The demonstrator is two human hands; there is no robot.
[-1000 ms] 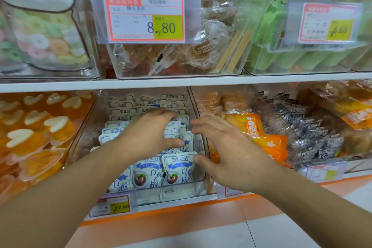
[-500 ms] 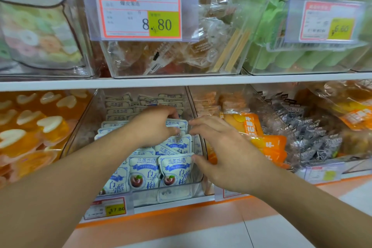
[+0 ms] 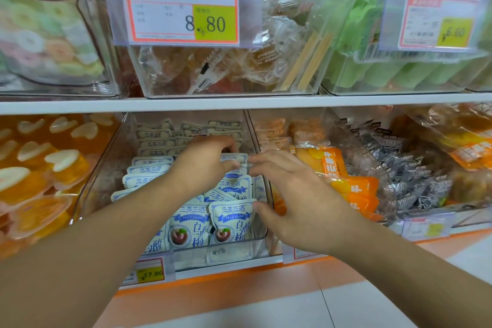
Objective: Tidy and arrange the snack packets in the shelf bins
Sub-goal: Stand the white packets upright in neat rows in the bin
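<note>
Several white-and-blue plum snack packets (image 3: 231, 221) fill a clear bin (image 3: 106, 168) in the middle of the lower shelf. Those at the back stand in rows; the front ones lean upright against the bin's front wall. My left hand (image 3: 205, 165) reaches into the bin, its fingers curled and pinching the top edge of a packet (image 3: 235, 158) in the right-hand row. My right hand (image 3: 290, 194) is spread over the bin's right side, fingertips at that same packet's corner and thumb against the frontmost packet's edge.
Left of the bin lie orange jelly cups (image 3: 40, 173). To the right are orange packets (image 3: 346, 184) and grey-black packets (image 3: 415, 176) in further bins. The upper shelf (image 3: 239, 102) carries clear bins with price tags (image 3: 181, 8). Orange-and-white floor lies below.
Both hands have moved deeper into the bin. My left hand went from lying flat on the packets to pinching a packet top; my right hand closed in toward it.
</note>
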